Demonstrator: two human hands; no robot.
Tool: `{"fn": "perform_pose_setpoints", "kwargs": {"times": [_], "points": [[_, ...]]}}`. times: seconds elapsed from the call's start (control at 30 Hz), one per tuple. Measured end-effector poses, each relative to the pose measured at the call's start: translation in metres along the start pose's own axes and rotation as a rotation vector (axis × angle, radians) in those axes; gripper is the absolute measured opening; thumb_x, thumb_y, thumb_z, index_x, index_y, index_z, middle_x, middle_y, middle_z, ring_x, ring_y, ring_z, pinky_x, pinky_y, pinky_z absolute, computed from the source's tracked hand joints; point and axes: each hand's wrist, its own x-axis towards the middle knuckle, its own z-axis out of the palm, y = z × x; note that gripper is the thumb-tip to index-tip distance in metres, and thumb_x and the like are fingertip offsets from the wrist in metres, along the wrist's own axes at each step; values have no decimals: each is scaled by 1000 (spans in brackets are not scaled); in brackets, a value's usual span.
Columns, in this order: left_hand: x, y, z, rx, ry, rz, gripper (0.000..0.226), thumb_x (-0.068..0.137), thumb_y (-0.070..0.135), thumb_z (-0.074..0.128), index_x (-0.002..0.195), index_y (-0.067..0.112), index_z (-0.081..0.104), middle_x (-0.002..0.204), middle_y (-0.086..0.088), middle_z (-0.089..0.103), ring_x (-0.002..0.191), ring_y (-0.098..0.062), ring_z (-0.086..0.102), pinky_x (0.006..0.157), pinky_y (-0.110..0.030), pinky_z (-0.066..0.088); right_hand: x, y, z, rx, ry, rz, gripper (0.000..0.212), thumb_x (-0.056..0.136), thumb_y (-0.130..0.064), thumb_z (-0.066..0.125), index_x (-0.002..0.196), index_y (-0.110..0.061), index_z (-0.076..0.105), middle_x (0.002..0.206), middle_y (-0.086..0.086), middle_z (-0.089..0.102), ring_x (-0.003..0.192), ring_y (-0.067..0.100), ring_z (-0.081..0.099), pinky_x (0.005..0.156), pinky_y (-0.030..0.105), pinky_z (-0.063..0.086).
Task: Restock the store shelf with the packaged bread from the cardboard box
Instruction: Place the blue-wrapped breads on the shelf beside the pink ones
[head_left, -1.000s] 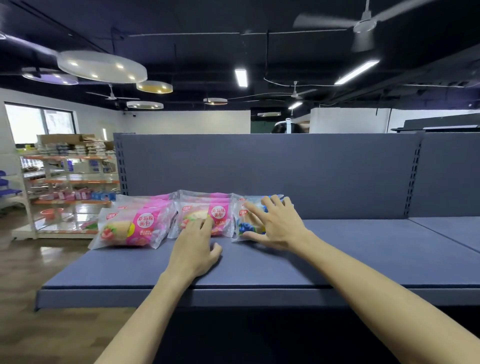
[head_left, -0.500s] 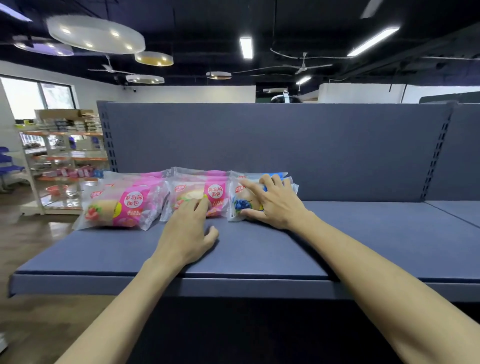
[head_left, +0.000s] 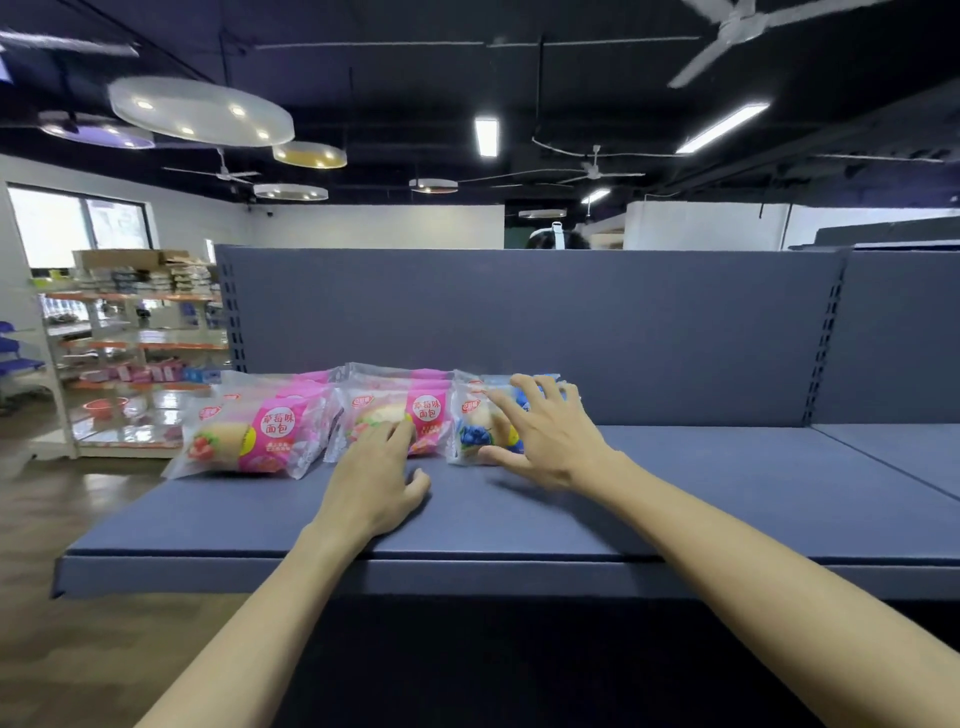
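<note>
Three rows of packaged bread lie at the back left of the blue-grey shelf (head_left: 727, 499). A pink strawberry pack (head_left: 249, 436) sits at the left end, a second pink pack (head_left: 415, 410) in the middle, and a blue blueberry pack (head_left: 475, 431) on the right. My left hand (head_left: 376, 480) rests flat on the shelf, its fingertips touching the front of the middle pink pack. Over the blueberry pack my right hand (head_left: 545, 436) spreads its straight fingers, thumb at the pack's front edge. No cardboard box is in view.
The shelf's blue back panel (head_left: 571, 332) rises behind the packs, with a slotted upright (head_left: 826, 348) at the right. Another shelf section (head_left: 893, 447) continues to the right. A stocked store rack (head_left: 130, 358) stands on the wooden floor at the far left.
The camera has tilted, shifting the scene in the frame. Both hands stay on the same packs; my right hand's fingers have spread a little wider over the blueberry pack.
</note>
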Motion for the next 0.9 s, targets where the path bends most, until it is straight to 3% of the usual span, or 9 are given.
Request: {"fn": "perform_pose_setpoints", "kwargs": {"times": [0.1, 0.23, 0.43, 0.57, 0.67, 0.9], "points": [[-3, 6, -8, 11, -10, -14, 28, 84, 27, 58, 106, 13, 49, 100, -3, 50, 94, -23, 47, 78, -36, 45, -17, -7, -23, 12, -89, 6, 81, 81, -76, 13, 137, -28, 46, 134, 6, 47, 123, 28, 42, 98, 44, 35], [-14, 14, -25, 82, 28, 27, 34, 81, 30, 56, 109, 11, 53, 99, -6, 52, 93, -26, 49, 73, -35, 42, -41, -15, -49, 50, -155, 11, 53, 95, -61, 41, 134, -25, 47, 127, 5, 51, 114, 26, 49, 90, 39, 41], [-45, 11, -58, 189, -92, 238, 62, 84, 59, 33, 124, 17, 52, 124, -4, 51, 114, -25, 46, 97, -39, 43, -67, -31, -81, 118, -121, 73, 43, 96, -52, 47, 129, -25, 46, 127, -1, 49, 108, 25, 53, 83, 36, 43], [-85, 7, -79, 178, -31, 386, 53, 82, 49, 47, 124, 18, 53, 118, -2, 53, 107, -23, 52, 92, -38, 46, -108, -58, -95, 253, -8, 38, 49, 94, -52, 53, 135, -27, 46, 123, -4, 52, 106, 23, 55, 83, 39, 51], [-114, -4, -83, 257, -65, 531, 44, 78, 38, 61, 116, 19, 56, 112, -3, 56, 93, -23, 55, 78, -35, 51, -132, -77, -98, 289, 28, 6, 49, 93, -52, 56, 133, -25, 51, 126, -5, 55, 109, 21, 56, 82, 36, 52], [-157, -2, -76, 267, -113, 531, 44, 81, 33, 60, 119, 14, 54, 111, -5, 52, 96, -26, 53, 80, -39, 50, -158, -113, -91, 378, -46, 35, 48, 96, -53, 52, 137, -32, 45, 127, -9, 51, 110, 15, 55, 85, 34, 51]]}}
